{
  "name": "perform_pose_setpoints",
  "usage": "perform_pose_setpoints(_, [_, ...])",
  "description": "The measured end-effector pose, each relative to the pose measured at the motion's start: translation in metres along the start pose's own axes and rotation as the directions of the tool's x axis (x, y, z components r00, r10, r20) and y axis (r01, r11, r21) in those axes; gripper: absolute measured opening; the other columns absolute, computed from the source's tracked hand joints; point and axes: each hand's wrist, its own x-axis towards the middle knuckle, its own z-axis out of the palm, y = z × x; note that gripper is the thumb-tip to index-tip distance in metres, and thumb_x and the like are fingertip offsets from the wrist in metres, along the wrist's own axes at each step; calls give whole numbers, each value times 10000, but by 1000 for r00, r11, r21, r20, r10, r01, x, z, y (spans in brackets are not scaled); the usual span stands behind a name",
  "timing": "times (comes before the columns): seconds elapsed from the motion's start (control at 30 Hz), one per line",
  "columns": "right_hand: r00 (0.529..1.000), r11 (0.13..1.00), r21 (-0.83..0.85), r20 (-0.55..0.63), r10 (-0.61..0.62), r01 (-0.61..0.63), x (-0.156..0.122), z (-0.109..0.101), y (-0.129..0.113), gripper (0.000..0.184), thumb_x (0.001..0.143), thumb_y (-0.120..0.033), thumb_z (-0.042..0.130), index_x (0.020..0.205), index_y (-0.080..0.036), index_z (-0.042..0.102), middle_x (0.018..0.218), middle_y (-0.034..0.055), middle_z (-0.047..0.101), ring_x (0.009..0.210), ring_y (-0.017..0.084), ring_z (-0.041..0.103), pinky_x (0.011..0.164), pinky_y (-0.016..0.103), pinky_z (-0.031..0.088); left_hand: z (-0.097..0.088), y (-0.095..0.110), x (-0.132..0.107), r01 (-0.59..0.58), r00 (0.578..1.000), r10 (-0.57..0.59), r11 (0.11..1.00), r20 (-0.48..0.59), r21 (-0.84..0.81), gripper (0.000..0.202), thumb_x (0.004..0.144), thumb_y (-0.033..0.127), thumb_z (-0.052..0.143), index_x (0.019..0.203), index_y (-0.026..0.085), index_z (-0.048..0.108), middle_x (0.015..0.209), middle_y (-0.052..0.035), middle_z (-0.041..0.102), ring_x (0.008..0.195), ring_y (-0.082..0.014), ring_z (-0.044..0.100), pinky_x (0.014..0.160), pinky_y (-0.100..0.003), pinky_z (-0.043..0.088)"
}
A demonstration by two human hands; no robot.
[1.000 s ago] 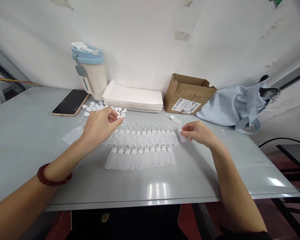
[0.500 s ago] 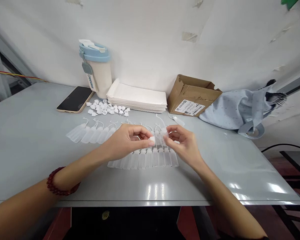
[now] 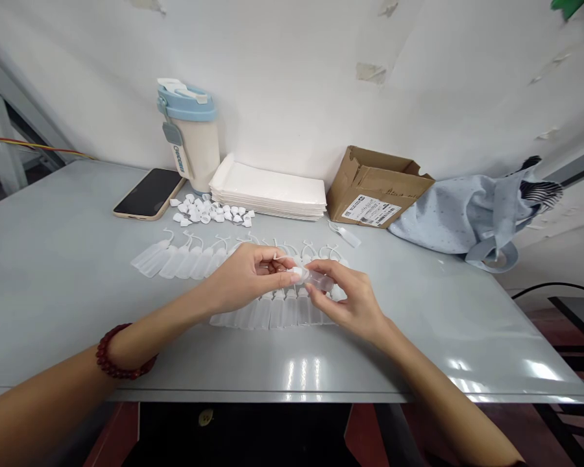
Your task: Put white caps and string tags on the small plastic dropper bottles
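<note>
Between thumb and fingers of my left hand [image 3: 253, 269] is a small white cap [image 3: 299, 272]. My right hand [image 3: 348, 295] grips a small translucent plastic bottle [image 3: 321, 281], tilted on its side with its neck end toward the left. Cap and bottle neck meet between the fingertips; whether the cap sits on the neck I cannot tell. Under and behind my hands lie two rows of similar bottles: a back row [image 3: 187, 263] with thin curved tubes, and a front row [image 3: 272, 312], partly hidden by the hands.
Several loose white caps [image 3: 204, 211] lie in a pile near a phone [image 3: 148, 193] and a tumbler [image 3: 194, 139]. Behind are a stack of white envelopes [image 3: 270, 189], a cardboard box [image 3: 377, 188] and a pale blue fabric bag [image 3: 442, 217]. One bottle [image 3: 348, 236] lies apart before the box.
My right hand has moved slightly left and tipped the bottle from upright onto its side, bringing its neck to the cap. My left hand has stayed nearly still.
</note>
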Motion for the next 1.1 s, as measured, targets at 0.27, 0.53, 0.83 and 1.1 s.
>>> perform_pose_setpoints(0.27, [984, 987, 127, 161, 76, -97, -1, -3, -2, 193, 915, -185, 514, 1103, -169, 557, 873, 38, 644, 706, 113, 577, 603, 230, 473, -1, 0, -1, -21, 997, 23, 999, 68, -29, 161, 782, 304, 701, 828, 151, 685, 645, 6, 674, 581, -102, 616, 494, -174, 475])
perform_pose_setpoints(0.53, [903, 880, 279, 309, 297, -385, 2, -8, -1, 199, 941, -298, 494, 1082, -190, 583, 832, 27, 671, 653, 118, 548, 553, 248, 390, 4, -4, -1, -218, 975, 220, 960, 7, 176, 91, 806, 215, 654, 857, 154, 698, 757, 4, 704, 684, -100, 641, 650, -189, 520])
perform_pose_setpoints(0.83, [838, 660, 520, 395, 377, -542, 2, -7, 0, 193, 926, -343, 528, 1073, -218, 541, 787, 6, 635, 605, 98, 473, 540, 246, 333, 6, -2, -2, -166, 986, 166, 984, 19, 60, 140, 806, 267, 660, 896, 167, 698, 790, -3, 719, 712, -122, 657, 657, -205, 536])
perform_pose_setpoints(1.1, [954, 930, 249, 201, 224, -271, -5, 0, -2, 185, 929, -272, 513, 1103, -223, 471, 890, 38, 651, 753, 152, 625, 591, 261, 457, 1, 4, 0, -8, 997, 6, 1000, 74, 30, 248, 849, 364, 600, 765, 150, 693, 673, -12, 679, 620, -118, 631, 614, -220, 529])
